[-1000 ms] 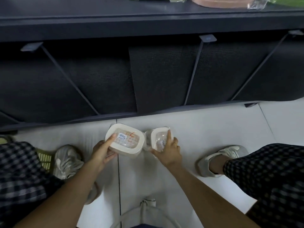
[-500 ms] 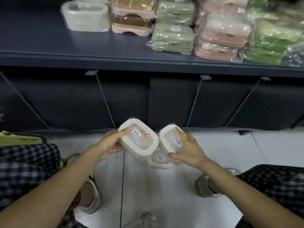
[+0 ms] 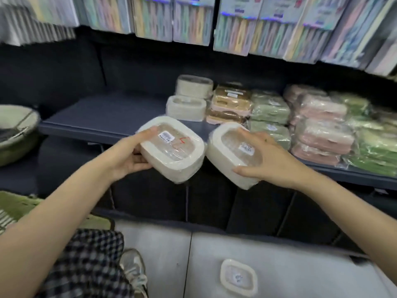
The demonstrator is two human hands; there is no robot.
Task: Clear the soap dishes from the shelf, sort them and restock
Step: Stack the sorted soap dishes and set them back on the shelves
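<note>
Two white dishes held up, restock step: left hand [image 3: 131,155] grips one dish [image 3: 171,149], right hand [image 3: 266,160] grips another [image 3: 232,153]. Bare shelf [image 3: 103,117] lies just beyond the hands; next, set both down beside the white stack [image 3: 187,106].

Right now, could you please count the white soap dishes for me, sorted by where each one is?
Held: 2, the left-hand dish and the right-hand dish.
On the shelf: 2, the front dish and the back dish.
On the floor: 1, the floor dish.
Total: 5.
</note>
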